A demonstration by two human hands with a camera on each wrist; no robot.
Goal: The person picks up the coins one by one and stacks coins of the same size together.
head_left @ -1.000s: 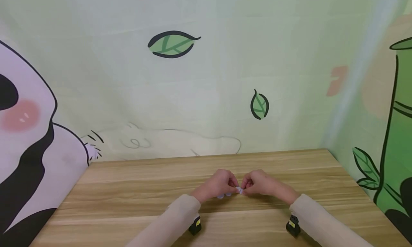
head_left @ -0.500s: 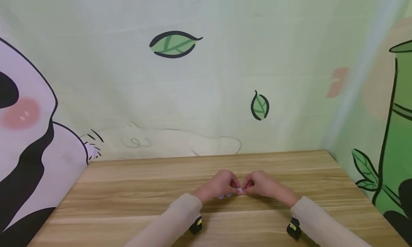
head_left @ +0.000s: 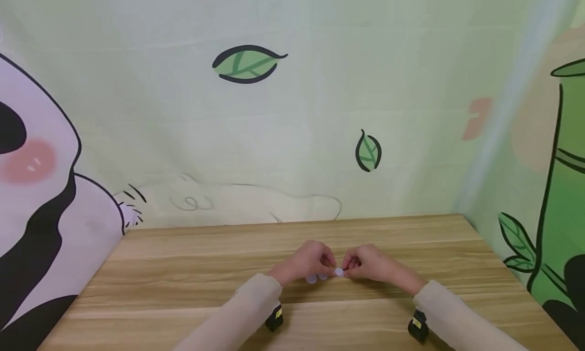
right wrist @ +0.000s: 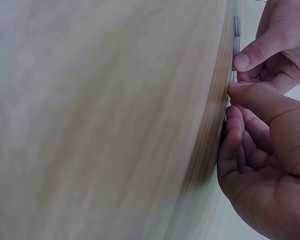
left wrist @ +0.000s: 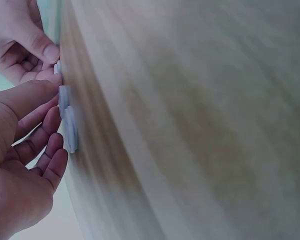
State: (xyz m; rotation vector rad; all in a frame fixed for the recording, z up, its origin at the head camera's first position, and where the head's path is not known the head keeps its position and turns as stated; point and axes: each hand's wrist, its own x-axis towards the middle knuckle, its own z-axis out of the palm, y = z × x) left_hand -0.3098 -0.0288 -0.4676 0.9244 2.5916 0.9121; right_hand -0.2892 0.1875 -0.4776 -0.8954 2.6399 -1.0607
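Observation:
A small pale bluish-white round disc (head_left: 338, 272) sits between the two hands on the wooden table. From its left side my left hand (head_left: 311, 262) pinches at the edge with thumb and forefinger. Opposite, my right hand (head_left: 369, 262) grips the other edge, its remaining fingers curled. In the right wrist view the disc (right wrist: 233, 76) shows edge-on between both thumbs. Two similar pieces, a disc (head_left: 323, 276) and another disc (head_left: 311, 278), lie just below the left hand, partly covered by it. The left wrist view shows these discs (left wrist: 70, 129) edge-on, seemingly layered, beside the left fingers.
The wooden tabletop (head_left: 183, 269) extends around both hands. Behind it hangs a pale green wall covering (head_left: 297, 112) printed with leaves, a panda and bamboo. Black wrist cameras hang below the sleeves, a left camera (head_left: 274, 318) and a right camera (head_left: 418, 326).
The left fingers have drawn slightly left, widening the space between the hands. The middle disc now shows its round face more fully, and more of the two left discs is visible.

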